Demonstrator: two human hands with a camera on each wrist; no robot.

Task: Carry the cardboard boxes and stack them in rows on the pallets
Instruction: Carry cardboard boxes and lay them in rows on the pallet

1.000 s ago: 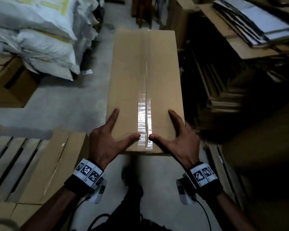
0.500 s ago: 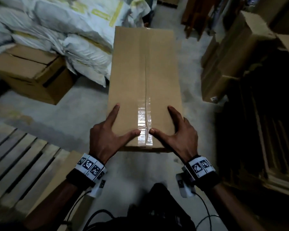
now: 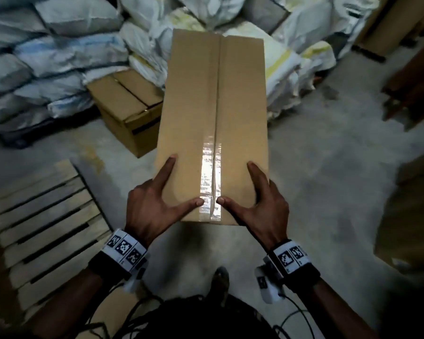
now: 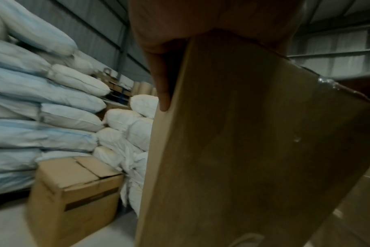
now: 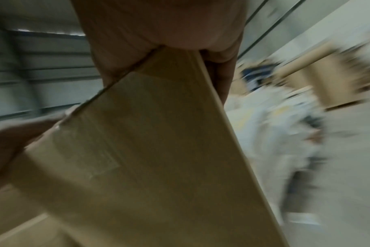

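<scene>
I carry a long, taped cardboard box (image 3: pixel 213 113) lengthwise in front of me, off the floor. My left hand (image 3: pixel 157 201) grips its near left corner, thumb on top by the tape seam, fingers down the side. My right hand (image 3: pixel 262 204) grips the near right corner the same way. The left wrist view shows a finger along the box (image 4: pixel 254 150) edge. The right wrist view, blurred, shows the box (image 5: pixel 148 150) underside with fingers round its corner. A wooden pallet (image 3: pixel 42 231) lies on the floor at the lower left.
White and blue sacks (image 3: pixel 59 57) are piled at the back and left. A brown carton (image 3: pixel 125 108) stands on the concrete floor (image 3: pixel 328 179) ahead left. More cardboard (image 3: pixel 411 216) sits at the right edge. Cables hang below my wrists.
The view has swung left while I carry the box: the dark cardboard stacks on the right have dropped out, the sacks and carton now lie ahead. Both grips are unchanged.
</scene>
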